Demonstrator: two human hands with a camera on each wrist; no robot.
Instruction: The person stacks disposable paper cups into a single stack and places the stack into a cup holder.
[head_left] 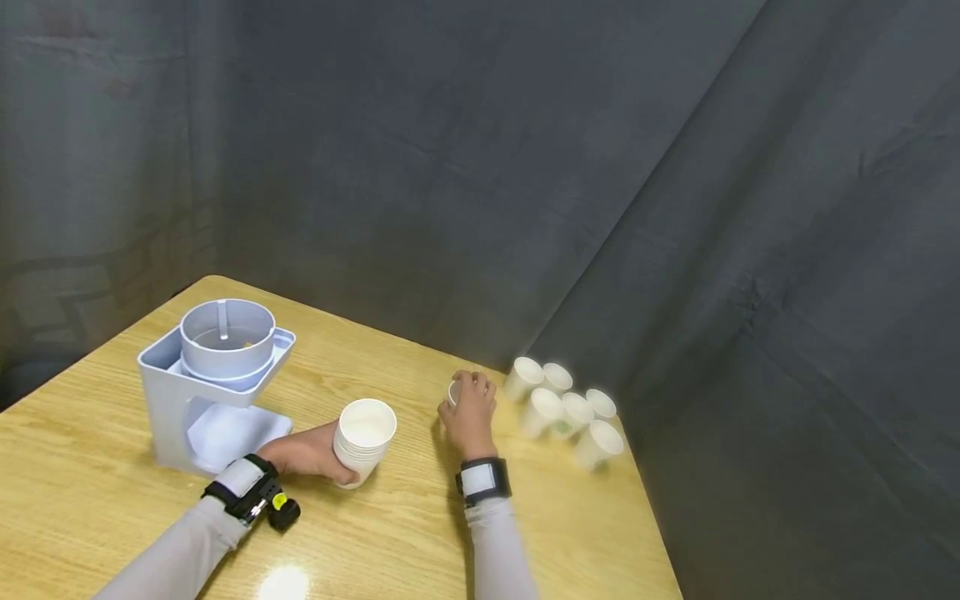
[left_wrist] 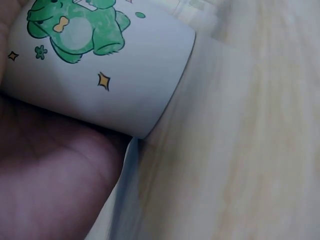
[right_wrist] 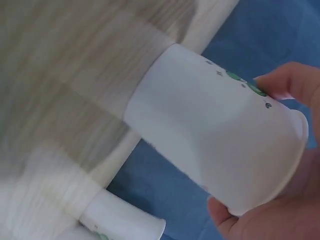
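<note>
My left hand (head_left: 309, 454) grips a nested stack of white paper cups (head_left: 367, 425), thumb and fingers around its side, rims facing up. In the left wrist view the held cup's wall (left_wrist: 145, 65) shows a green cartoon animal and small yellow stars. My right hand (head_left: 472, 412) holds a single paper cup (right_wrist: 210, 125) near its rim, thumb on one side and fingers on the other. The hand hides most of that cup in the head view. In the right wrist view its base end is right at the wooden tabletop.
Several white paper cups (head_left: 543, 410) stand upright in loose rows at the table's right edge. A pale blue-grey appliance (head_left: 168, 408) with a round bowl (head_left: 228, 362) on top stands left of the stack. Dark curtains (head_left: 420, 167) hang behind the wooden table (head_left: 360, 542).
</note>
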